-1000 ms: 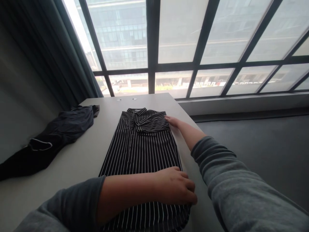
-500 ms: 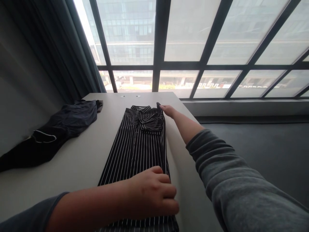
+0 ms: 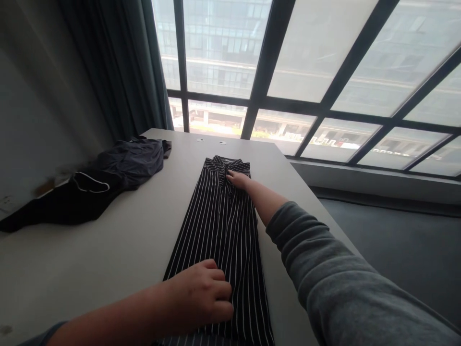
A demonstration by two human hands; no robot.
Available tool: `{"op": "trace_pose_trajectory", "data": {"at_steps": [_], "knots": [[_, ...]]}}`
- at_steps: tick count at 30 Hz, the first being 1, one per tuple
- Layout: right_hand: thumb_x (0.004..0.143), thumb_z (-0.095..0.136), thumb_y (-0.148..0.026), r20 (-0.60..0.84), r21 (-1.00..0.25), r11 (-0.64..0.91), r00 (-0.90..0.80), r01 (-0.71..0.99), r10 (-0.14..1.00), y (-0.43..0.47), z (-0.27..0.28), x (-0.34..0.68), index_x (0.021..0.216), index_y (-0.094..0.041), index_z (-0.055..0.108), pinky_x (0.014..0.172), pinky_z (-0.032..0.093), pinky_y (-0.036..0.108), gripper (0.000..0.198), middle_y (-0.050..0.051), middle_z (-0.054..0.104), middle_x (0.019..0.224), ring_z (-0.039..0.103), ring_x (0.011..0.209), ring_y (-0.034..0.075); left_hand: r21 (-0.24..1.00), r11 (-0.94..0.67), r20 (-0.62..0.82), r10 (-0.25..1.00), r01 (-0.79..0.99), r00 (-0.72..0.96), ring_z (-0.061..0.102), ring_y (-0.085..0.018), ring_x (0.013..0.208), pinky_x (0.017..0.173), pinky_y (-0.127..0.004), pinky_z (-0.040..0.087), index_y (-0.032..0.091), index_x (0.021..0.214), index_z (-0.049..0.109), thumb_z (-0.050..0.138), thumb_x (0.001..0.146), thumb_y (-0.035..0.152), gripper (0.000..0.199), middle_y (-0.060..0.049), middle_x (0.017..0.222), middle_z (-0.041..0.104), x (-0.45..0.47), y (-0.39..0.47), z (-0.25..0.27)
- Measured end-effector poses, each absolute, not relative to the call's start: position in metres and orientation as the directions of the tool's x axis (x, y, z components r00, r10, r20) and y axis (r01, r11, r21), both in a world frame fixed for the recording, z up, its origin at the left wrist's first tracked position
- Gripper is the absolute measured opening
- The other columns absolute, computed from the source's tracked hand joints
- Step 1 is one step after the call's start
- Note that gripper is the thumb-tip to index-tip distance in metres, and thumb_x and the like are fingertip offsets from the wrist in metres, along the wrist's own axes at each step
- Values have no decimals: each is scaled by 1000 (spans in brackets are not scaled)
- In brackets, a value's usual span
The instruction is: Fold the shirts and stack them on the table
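A black shirt with white stripes point(image 3: 211, 218) lies lengthwise on the table, its collar point(image 3: 227, 161) at the far end and its sides narrowed inward. My right hand point(image 3: 237, 179) reaches to the upper front below the collar, thumb and fingers closed on striped fabric near the button line. Over the lower part of the shirt is my left hand point(image 3: 203, 295), its fingers curled and its fingertips hidden from me. I see no cloth pulled up by it. The left forearm covers part of the shirt's near end.
On the left of the white table point(image 3: 137, 254) lies a heap of dark clothes: a grey-blue garment point(image 3: 135, 161) and a black one with a white-edged neckline point(image 3: 90, 197). A dark curtain point(image 3: 118, 72) and large windows stand behind. The table's right edge drops to a grey floor.
My right hand has moved from the shirt's right shoulder inward to the middle of its front. The bunched fabric there now lies flatter. My left hand has shifted left, and the view has tilted.
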State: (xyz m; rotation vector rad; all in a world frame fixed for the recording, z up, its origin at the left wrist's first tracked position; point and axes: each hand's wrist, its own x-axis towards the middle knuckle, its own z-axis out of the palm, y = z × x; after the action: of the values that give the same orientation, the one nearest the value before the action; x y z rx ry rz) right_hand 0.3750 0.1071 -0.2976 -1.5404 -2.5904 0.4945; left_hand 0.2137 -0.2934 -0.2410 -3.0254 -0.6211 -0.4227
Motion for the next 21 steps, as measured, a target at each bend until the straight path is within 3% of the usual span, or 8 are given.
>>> {"op": "trace_pose_trajectory", "data": {"at_steps": [4,8,11,14,16,18,21], "knots": [[110,31,-58,-116,-311,362,-413,879,903,101,-324,368,174,-21,12,131,13,55,76,10,19,178,17,165,33,116,-921,241,388,371,889,53,-13,67,72,-32,44,22,81,59,78,93,19,23,5,74,62,205,-292,-261],[111,22,-59,-76,-286,335,-370,898,926,99,-336,366,174,-19,13,132,6,57,75,10,16,179,12,166,30,285,-887,238,434,364,869,63,-15,76,75,-33,47,22,88,66,80,93,38,22,4,80,70,200,-286,-275],[111,18,-57,-78,-255,341,-370,905,926,95,-334,364,173,-20,20,131,6,59,72,7,13,179,9,166,31,344,-796,259,591,498,764,69,-22,105,88,-36,50,22,110,71,74,97,32,17,-3,112,76,197,-278,-284],[112,17,-51,-18,-220,367,-379,904,925,83,-325,363,172,-18,24,131,8,58,69,7,14,179,7,166,30,340,-715,218,692,611,688,56,-34,139,109,-50,45,23,132,67,77,95,31,39,-9,148,65,194,-274,-293],[113,19,-47,53,-164,406,-403,899,914,67,-318,364,171,-15,27,132,7,57,67,9,16,179,7,166,28,339,-718,171,682,607,711,47,-38,148,118,-58,39,25,140,63,78,94,37,50,-10,158,57,192,-273,-297],[112,23,-43,88,-102,418,-410,903,908,45,-312,368,170,-12,29,132,6,57,65,10,17,179,8,166,28,348,-737,138,651,579,747,48,-37,147,120,-59,36,26,140,64,77,95,42,50,-9,157,57,192,-274,-298],[111,29,-41,56,-37,410,-408,911,911,3,-307,381,169,-12,31,132,8,61,65,12,18,178,11,166,31,351,-751,117,627,559,770,61,-33,132,114,-54,44,25,136,66,78,94,43,47,-9,146,66,193,-277,-292]]}}
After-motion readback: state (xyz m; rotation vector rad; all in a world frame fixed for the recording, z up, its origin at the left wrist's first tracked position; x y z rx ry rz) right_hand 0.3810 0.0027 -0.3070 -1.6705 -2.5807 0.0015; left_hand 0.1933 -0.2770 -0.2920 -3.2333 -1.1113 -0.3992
